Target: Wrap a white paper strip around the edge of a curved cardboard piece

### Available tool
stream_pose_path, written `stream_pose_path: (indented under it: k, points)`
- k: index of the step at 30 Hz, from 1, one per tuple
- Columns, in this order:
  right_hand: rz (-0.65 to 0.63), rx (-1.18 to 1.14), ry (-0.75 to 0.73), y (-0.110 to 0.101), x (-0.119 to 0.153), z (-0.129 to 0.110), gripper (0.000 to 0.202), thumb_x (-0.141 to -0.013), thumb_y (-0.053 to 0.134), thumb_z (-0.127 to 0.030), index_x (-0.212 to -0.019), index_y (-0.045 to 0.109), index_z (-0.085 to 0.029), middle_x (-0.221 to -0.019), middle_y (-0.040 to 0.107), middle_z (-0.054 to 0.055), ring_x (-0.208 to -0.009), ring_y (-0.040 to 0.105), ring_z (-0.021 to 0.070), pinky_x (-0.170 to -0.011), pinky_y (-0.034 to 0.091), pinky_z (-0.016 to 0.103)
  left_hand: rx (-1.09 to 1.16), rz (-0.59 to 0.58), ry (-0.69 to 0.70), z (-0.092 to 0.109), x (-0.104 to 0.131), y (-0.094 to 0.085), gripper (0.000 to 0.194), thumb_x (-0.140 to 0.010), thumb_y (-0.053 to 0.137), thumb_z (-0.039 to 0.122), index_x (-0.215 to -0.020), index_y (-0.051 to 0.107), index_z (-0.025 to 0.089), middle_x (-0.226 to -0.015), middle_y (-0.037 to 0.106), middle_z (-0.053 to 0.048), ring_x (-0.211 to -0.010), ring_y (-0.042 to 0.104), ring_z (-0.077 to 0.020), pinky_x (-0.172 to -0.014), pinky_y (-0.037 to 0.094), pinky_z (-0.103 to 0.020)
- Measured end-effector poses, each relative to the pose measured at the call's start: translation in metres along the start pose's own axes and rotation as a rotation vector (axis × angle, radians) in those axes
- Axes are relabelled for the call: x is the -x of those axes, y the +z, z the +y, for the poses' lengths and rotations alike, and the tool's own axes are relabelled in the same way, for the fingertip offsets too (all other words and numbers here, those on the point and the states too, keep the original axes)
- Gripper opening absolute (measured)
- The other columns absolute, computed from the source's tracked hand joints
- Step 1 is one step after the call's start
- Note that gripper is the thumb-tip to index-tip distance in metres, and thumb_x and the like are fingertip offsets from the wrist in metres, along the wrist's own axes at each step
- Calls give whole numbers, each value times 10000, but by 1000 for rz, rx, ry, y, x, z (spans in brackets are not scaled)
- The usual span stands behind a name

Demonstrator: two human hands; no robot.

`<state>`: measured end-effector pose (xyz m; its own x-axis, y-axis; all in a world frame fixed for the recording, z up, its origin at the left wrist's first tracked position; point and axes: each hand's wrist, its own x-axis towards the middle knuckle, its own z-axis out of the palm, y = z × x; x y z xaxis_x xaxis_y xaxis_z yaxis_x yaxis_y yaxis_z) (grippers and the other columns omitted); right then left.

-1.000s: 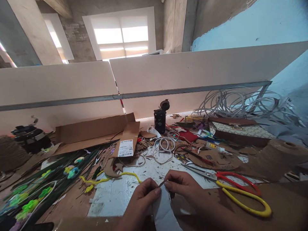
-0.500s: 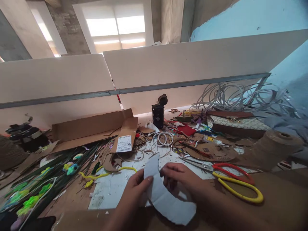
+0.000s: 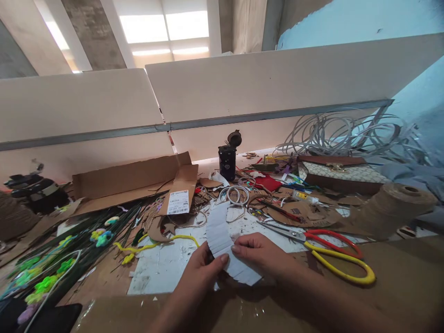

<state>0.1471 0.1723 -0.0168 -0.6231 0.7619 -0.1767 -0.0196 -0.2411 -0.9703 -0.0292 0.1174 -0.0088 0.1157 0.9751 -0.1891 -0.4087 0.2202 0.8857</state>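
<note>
A curved white piece of paper or card (image 3: pixel 220 230), creased crosswise, is held up in front of me above the cluttered table. My left hand (image 3: pixel 208 263) grips its left edge, thumb laid over the face. On the opposite edge my right hand (image 3: pixel 255 249) pinches it between thumb and fingers. Right of my hands lie open scissors (image 3: pixel 312 240) with one red and one yellow handle. A yellow fuzzy stem (image 3: pixel 180 237) and a brown cardboard crescent (image 3: pixel 157 231) rest to the left.
Behind my hands stand a black lidded container (image 3: pixel 227 164) and a folded cardboard box (image 3: pixel 132 178). A twine spool (image 3: pixel 398 208), a patterned bag (image 3: pixel 342 173) and coiled tubing (image 3: pixel 322 134) are at right. Fuzzy flowers (image 3: pixel 41 289) lie at left.
The white piece has been turned and raised, its lower end swinging left. My right hand now pinches its right edge; the left keeps its grip.
</note>
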Motion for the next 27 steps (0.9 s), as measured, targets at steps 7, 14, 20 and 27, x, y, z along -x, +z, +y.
stream_pose_path:
  k: [7, 14, 20, 27]
  points:
    - [-28, 119, 74, -6, -2, -3, 562, -651, 769, -676, -738, 645, -135, -608, 610, 7, -536, 560, 126, -517, 416, 237, -86, 169, 20, 6, -5, -15, 311, -693, 820, 326, -918, 696, 151, -636, 686, -27, -522, 596, -163, -537, 468, -268]
    - [67, -34, 18, 0, 4, -10, 464, -686, 782, -593, -704, 631, -154, -594, 564, -24, -534, 497, 102, -546, 385, 234, 50, 46, -132, -7, 7, 4, 343, -701, 832, 392, -930, 714, 166, -679, 657, -28, -579, 571, -150, -581, 455, -271]
    - [112, -52, 24, 5, 4, -8, 518, -649, 772, -656, -721, 659, -156, -620, 592, -5, -562, 498, 121, -564, 384, 252, -22, 6, -153, -9, 7, 2, 304, -714, 824, 304, -962, 744, 147, -790, 694, -74, -677, 594, -173, -655, 473, -287]
    - [73, -5, -6, 3, 1, -8, 537, -665, 733, -689, -692, 626, -164, -606, 563, -9, -565, 501, 129, -573, 380, 261, 63, 74, -162, -7, 5, 1, 150, -739, 747, 264, -838, 686, 169, -632, 615, -21, -563, 552, -164, -538, 452, -282]
